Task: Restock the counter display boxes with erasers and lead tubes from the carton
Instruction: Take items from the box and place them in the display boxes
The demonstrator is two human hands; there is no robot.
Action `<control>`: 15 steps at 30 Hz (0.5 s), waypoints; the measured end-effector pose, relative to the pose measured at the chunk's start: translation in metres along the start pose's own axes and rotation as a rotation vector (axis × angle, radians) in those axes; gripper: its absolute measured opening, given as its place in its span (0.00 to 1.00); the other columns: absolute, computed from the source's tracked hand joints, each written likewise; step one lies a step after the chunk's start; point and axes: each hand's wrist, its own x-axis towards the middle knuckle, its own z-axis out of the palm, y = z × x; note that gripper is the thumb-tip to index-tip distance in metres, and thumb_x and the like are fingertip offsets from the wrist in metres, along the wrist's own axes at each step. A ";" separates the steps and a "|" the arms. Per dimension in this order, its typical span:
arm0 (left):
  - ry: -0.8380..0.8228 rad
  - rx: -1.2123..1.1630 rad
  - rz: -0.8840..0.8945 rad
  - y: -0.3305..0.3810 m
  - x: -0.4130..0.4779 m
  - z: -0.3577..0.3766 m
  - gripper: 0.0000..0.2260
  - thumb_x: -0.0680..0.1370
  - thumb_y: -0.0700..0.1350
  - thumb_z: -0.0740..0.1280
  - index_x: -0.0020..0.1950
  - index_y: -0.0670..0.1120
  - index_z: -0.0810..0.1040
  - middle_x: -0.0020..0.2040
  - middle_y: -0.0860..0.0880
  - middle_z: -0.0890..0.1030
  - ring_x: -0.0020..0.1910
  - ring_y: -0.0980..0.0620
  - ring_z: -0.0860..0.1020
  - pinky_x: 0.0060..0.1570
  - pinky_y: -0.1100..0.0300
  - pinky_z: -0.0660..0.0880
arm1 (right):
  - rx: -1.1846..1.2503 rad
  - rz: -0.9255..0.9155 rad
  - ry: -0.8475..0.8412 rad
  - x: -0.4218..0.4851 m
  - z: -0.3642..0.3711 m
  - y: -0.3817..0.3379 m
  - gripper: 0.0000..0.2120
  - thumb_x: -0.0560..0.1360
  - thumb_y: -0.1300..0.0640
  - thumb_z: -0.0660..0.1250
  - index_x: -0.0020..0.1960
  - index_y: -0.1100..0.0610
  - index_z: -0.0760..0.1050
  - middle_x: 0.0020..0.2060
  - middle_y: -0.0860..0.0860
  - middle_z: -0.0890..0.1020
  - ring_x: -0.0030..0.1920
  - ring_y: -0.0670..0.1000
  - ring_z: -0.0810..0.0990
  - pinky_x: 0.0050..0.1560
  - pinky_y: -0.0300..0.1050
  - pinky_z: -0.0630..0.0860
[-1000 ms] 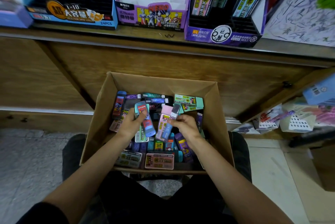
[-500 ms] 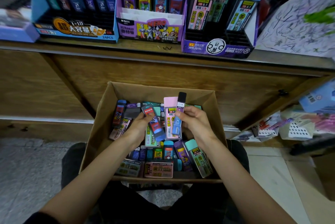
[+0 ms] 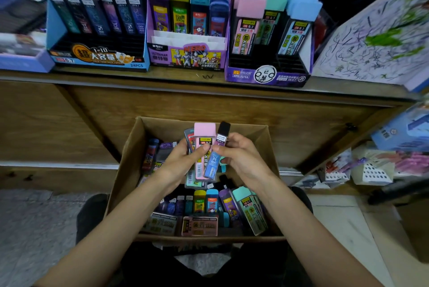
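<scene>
A: Start nearest. What's in the carton (image 3: 126,170)?

B: Loose tubes (image 3: 210,204) lying every way along its near side. Both hands are above them, close together over the middle.

A: Holding what?

B: The left hand (image 3: 177,163) has its fingers wrapped round a small bundle with the pink-capped tube (image 3: 204,134) in front. The right hand (image 3: 243,159) pinches the blue tube (image 3: 212,165) with the black cap, just beside the pink one. Both tubes stand with their caps pointing away, toward the counter (image 3: 116,75).

A: And where do they go?

B: Judging by colour, the pink one matches the pink row in the purple box (image 3: 267,76) at the far right, and the blue one looks like the dark row in the blue box (image 3: 97,57) at the far left.

A: So the hands are crossed?

B: It seems so. Each tube's box lies far and on the other hand's side, so either a swap or a reach across is likely needed.
</scene>
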 end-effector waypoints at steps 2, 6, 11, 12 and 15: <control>-0.006 0.013 0.033 0.013 -0.002 -0.002 0.14 0.76 0.45 0.66 0.61 0.44 0.73 0.52 0.45 0.83 0.49 0.50 0.83 0.44 0.59 0.79 | 0.002 -0.020 -0.020 -0.004 0.000 -0.015 0.13 0.74 0.65 0.67 0.58 0.61 0.73 0.52 0.57 0.82 0.54 0.57 0.80 0.58 0.55 0.75; 0.015 0.018 0.083 0.047 -0.010 -0.016 0.17 0.72 0.50 0.66 0.60 0.47 0.73 0.51 0.47 0.83 0.49 0.50 0.83 0.49 0.55 0.79 | -0.033 -0.086 -0.093 -0.010 0.003 -0.049 0.07 0.78 0.62 0.61 0.56 0.61 0.73 0.52 0.59 0.80 0.51 0.55 0.80 0.49 0.48 0.77; 0.087 0.006 0.205 0.088 -0.016 -0.044 0.18 0.69 0.51 0.67 0.57 0.48 0.74 0.48 0.49 0.83 0.46 0.52 0.82 0.46 0.57 0.78 | -0.072 -0.231 -0.125 -0.006 0.024 -0.099 0.04 0.78 0.62 0.61 0.51 0.59 0.74 0.45 0.54 0.80 0.45 0.51 0.79 0.42 0.41 0.76; 0.106 0.004 0.231 0.095 -0.017 -0.051 0.17 0.69 0.51 0.67 0.57 0.48 0.74 0.47 0.50 0.83 0.46 0.53 0.82 0.46 0.57 0.78 | -0.084 -0.268 -0.134 -0.003 0.030 -0.109 0.03 0.78 0.63 0.62 0.50 0.59 0.74 0.45 0.55 0.80 0.45 0.50 0.79 0.41 0.41 0.77; 0.159 -0.003 0.289 0.114 -0.018 -0.074 0.17 0.69 0.51 0.67 0.56 0.46 0.75 0.45 0.50 0.84 0.44 0.53 0.82 0.44 0.58 0.78 | -0.129 -0.369 -0.148 0.007 0.052 -0.138 0.02 0.77 0.64 0.64 0.47 0.59 0.75 0.43 0.55 0.80 0.40 0.48 0.79 0.38 0.38 0.79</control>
